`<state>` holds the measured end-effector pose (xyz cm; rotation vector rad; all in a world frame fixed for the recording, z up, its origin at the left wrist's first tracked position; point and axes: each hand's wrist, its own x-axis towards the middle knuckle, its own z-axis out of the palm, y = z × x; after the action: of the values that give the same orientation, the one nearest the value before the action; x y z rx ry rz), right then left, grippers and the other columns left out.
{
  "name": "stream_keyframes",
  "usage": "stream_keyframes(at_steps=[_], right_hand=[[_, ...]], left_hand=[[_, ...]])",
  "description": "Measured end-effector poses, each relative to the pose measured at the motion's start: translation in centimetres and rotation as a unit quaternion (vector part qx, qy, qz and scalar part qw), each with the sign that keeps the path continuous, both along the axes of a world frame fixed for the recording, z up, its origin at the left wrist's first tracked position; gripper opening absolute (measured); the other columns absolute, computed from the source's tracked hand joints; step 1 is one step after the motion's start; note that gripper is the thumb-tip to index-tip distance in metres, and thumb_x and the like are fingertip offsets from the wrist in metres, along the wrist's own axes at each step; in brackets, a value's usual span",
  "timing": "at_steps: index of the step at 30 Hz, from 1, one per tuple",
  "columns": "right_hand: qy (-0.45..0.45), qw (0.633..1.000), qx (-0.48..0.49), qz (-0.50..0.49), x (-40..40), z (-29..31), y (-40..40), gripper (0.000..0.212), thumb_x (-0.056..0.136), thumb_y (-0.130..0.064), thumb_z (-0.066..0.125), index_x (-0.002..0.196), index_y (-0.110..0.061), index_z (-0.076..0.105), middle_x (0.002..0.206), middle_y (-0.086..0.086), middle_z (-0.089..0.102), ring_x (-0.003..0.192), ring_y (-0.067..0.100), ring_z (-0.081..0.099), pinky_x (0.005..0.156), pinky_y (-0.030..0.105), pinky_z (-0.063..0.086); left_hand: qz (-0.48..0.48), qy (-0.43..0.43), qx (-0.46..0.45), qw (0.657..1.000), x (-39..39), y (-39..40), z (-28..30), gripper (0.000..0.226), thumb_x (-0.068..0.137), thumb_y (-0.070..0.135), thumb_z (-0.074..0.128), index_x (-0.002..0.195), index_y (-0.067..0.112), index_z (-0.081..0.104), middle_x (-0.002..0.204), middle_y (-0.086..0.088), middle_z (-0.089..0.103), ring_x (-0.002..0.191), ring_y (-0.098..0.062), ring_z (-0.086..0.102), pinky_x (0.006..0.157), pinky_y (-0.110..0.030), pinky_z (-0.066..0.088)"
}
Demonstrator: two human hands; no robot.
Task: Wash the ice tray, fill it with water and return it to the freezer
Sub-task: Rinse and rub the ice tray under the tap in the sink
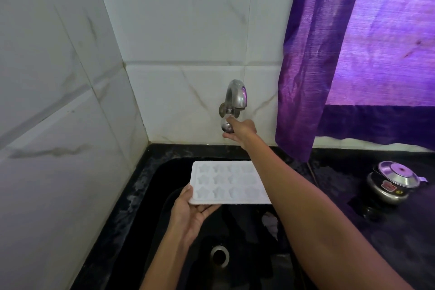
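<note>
Ice tray, held level over the black sink with your left hand pinching its 7 o'clock corner: as your right hand grips the tap knob at 12 o'clock, turn gently so water won't splash.

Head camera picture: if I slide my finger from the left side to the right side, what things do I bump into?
Tiled wall → left hand → ice tray → purple curtain → steel pot.
</note>
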<state>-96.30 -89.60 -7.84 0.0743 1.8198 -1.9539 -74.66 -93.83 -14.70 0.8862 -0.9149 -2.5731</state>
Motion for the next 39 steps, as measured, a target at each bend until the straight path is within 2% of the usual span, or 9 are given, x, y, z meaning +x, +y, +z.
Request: stream_keyframes(at_steps=[2, 8, 13, 21, 28, 32, 35, 37, 39], right_hand=[[0.009, 1.0, 0.017, -0.007, -0.2, -0.1, 0.1, 0.06, 0.083, -0.025, 0.075, 0.129, 0.003, 0.048, 0.122, 0.017, 0.063, 0.071, 0.021, 0.07, 0.066, 0.025, 0.06], [0.034, 0.998, 0.056, -0.019, -0.5, 0.3, 0.4, 0.052, 0.078, -0.023, 0.08, 0.116, 0.002, 0.056, 0.109, 0.016, 0.067, 0.068, 0.021, 0.072, 0.053, 0.021, 0.058], [0.056, 0.993, 0.096, -0.033, -0.7, 0.5, 0.1, 0.043, 0.075, -0.021, 0.082, 0.104, 0.003, 0.06, 0.097, 0.015, 0.067, 0.065, 0.024, 0.071, 0.069, 0.033, 0.061], [0.104, 0.984, 0.14, -0.045, -0.6, 0.6, 0.0, 0.033, 0.075, -0.026, 0.082, 0.081, -0.005, 0.058, 0.081, 0.008, 0.064, 0.064, 0.022, 0.07, 0.068, 0.03, 0.061], [0.143, 0.973, 0.174, -0.053, -0.4, 0.6, -0.2, 0.039, 0.076, -0.031, 0.081, 0.095, -0.002, 0.064, 0.086, 0.008, 0.066, 0.063, 0.018, 0.069, 0.054, 0.021, 0.054], [0.153, 0.97, 0.182, -0.053, -0.5, 0.6, -0.3, 0.036, 0.075, -0.032, 0.082, 0.085, -0.005, 0.06, 0.079, 0.006, 0.063, 0.064, 0.019, 0.067, 0.055, 0.023, 0.054], [0.156, 0.966, 0.201, -0.048, -0.4, 0.4, -0.6, 0.033, 0.077, -0.031, 0.081, 0.082, -0.005, 0.061, 0.08, 0.007, 0.066, 0.065, 0.019, 0.068, 0.064, 0.029, 0.06], [0.129, 0.973, 0.191, -0.033, -0.8, 0.3, -0.4, 0.026, 0.083, -0.028, 0.074, 0.077, -0.007, 0.059, 0.09, 0.012, 0.069, 0.073, 0.022, 0.07, 0.07, 0.034, 0.06], [0.101, 0.978, 0.185, 0.001, -0.6, 0.6, 0.5, 0.022, 0.092, -0.026, 0.062, 0.08, -0.009, 0.055, 0.091, 0.01, 0.064, 0.071, 0.019, 0.064, 0.064, 0.028, 0.056]], left_hand=[[-0.005, 0.003, 0.0, 1.0, -0.3, 0.1, -0.1, 0.031, 0.102, 0.02, 0.032, 0.122, 0.01, 0.054, 0.111, -0.022, 0.066, 0.099, -0.039, 0.064, 0.073, -0.048, 0.052], [-0.011, 0.007, -0.002, 1.0, -1.0, 0.6, -0.3, 0.03, 0.102, 0.019, 0.032, 0.119, 0.011, 0.056, 0.103, -0.018, 0.071, 0.097, -0.038, 0.066, 0.074, -0.05, 0.053], [-0.012, 0.007, -0.005, 1.0, -1.5, 0.8, -0.3, 0.031, 0.102, 0.018, 0.032, 0.121, 0.011, 0.055, 0.105, -0.018, 0.071, 0.099, -0.037, 0.066, 0.077, -0.05, 0.053], [-0.001, 0.012, 0.008, 1.0, -2.0, 0.8, -0.3, 0.028, 0.103, 0.019, 0.034, 0.117, 0.011, 0.056, 0.099, -0.017, 0.072, 0.096, -0.037, 0.067, 0.074, -0.051, 0.053], [-0.001, 0.011, 0.007, 1.0, -2.2, 0.8, -0.6, 0.027, 0.103, 0.019, 0.034, 0.114, 0.013, 0.057, 0.094, -0.015, 0.074, 0.094, -0.036, 0.067, 0.074, -0.05, 0.053], [0.006, 0.006, 0.008, 1.0, -2.4, 0.7, -0.6, 0.026, 0.103, 0.021, 0.034, 0.113, 0.013, 0.057, 0.095, -0.015, 0.073, 0.093, -0.036, 0.067, 0.073, -0.05, 0.053], [0.007, 0.006, 0.011, 1.0, -2.5, 0.7, -0.7, 0.027, 0.103, 0.021, 0.034, 0.116, 0.013, 0.056, 0.103, -0.017, 0.07, 0.095, -0.036, 0.067, 0.073, -0.05, 0.053], [0.006, 0.006, 0.009, 1.0, -2.6, 0.7, -0.7, 0.028, 0.103, 0.02, 0.034, 0.119, 0.012, 0.055, 0.108, -0.018, 0.068, 0.096, -0.037, 0.066, 0.073, -0.049, 0.053], [0.007, 0.009, 0.011, 1.0, -2.6, 0.6, -0.8, 0.028, 0.102, 0.018, 0.034, 0.121, 0.011, 0.054, 0.11, -0.019, 0.067, 0.097, -0.037, 0.065, 0.072, -0.049, 0.053]])
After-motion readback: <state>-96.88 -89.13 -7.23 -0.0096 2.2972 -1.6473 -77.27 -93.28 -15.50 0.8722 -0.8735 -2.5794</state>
